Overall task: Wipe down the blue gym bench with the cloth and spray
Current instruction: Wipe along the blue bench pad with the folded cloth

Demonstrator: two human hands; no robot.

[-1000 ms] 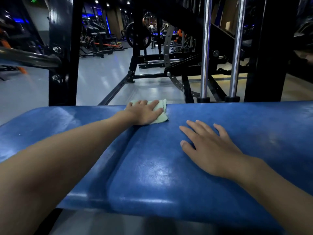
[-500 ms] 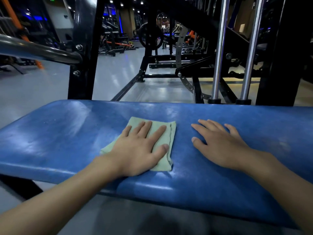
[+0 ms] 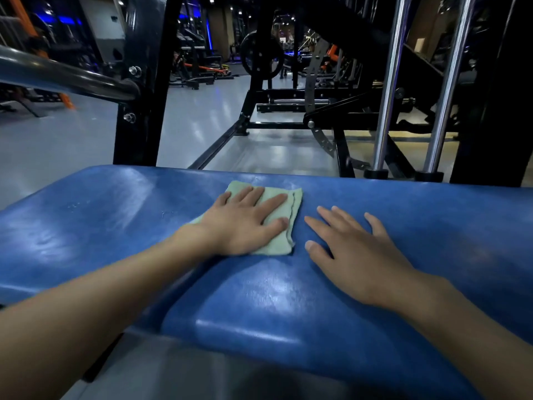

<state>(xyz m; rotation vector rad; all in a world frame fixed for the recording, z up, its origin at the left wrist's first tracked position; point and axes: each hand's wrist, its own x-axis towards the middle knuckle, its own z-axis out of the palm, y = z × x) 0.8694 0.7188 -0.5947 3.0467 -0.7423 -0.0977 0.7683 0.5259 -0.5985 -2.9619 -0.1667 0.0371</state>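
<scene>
Left hand [image 3: 245, 223] lies flat, fingers spread, pressing a folded green cloth [image 3: 284, 226] onto the blue counter [image 3: 115, 226], the cloth near the far edge. Right hand [image 3: 354, 255] rests flat and released just beside the cloth's right edge, grasping nothing. Bare pad extends well to both sides; black frame [image 3: 144, 82] and chrome posts [image 3: 389, 82] stand beyond the far edge.

The left hand [image 3: 245, 223] slides the cloth [image 3: 277, 226] back toward the far edge of the bench [image 3: 115, 220] after pulling it near a half second ago. Cloth and right hand [image 3: 354, 255] now sit closer together, almost touching. The seam between the pads is back in sight under the left forearm.
</scene>
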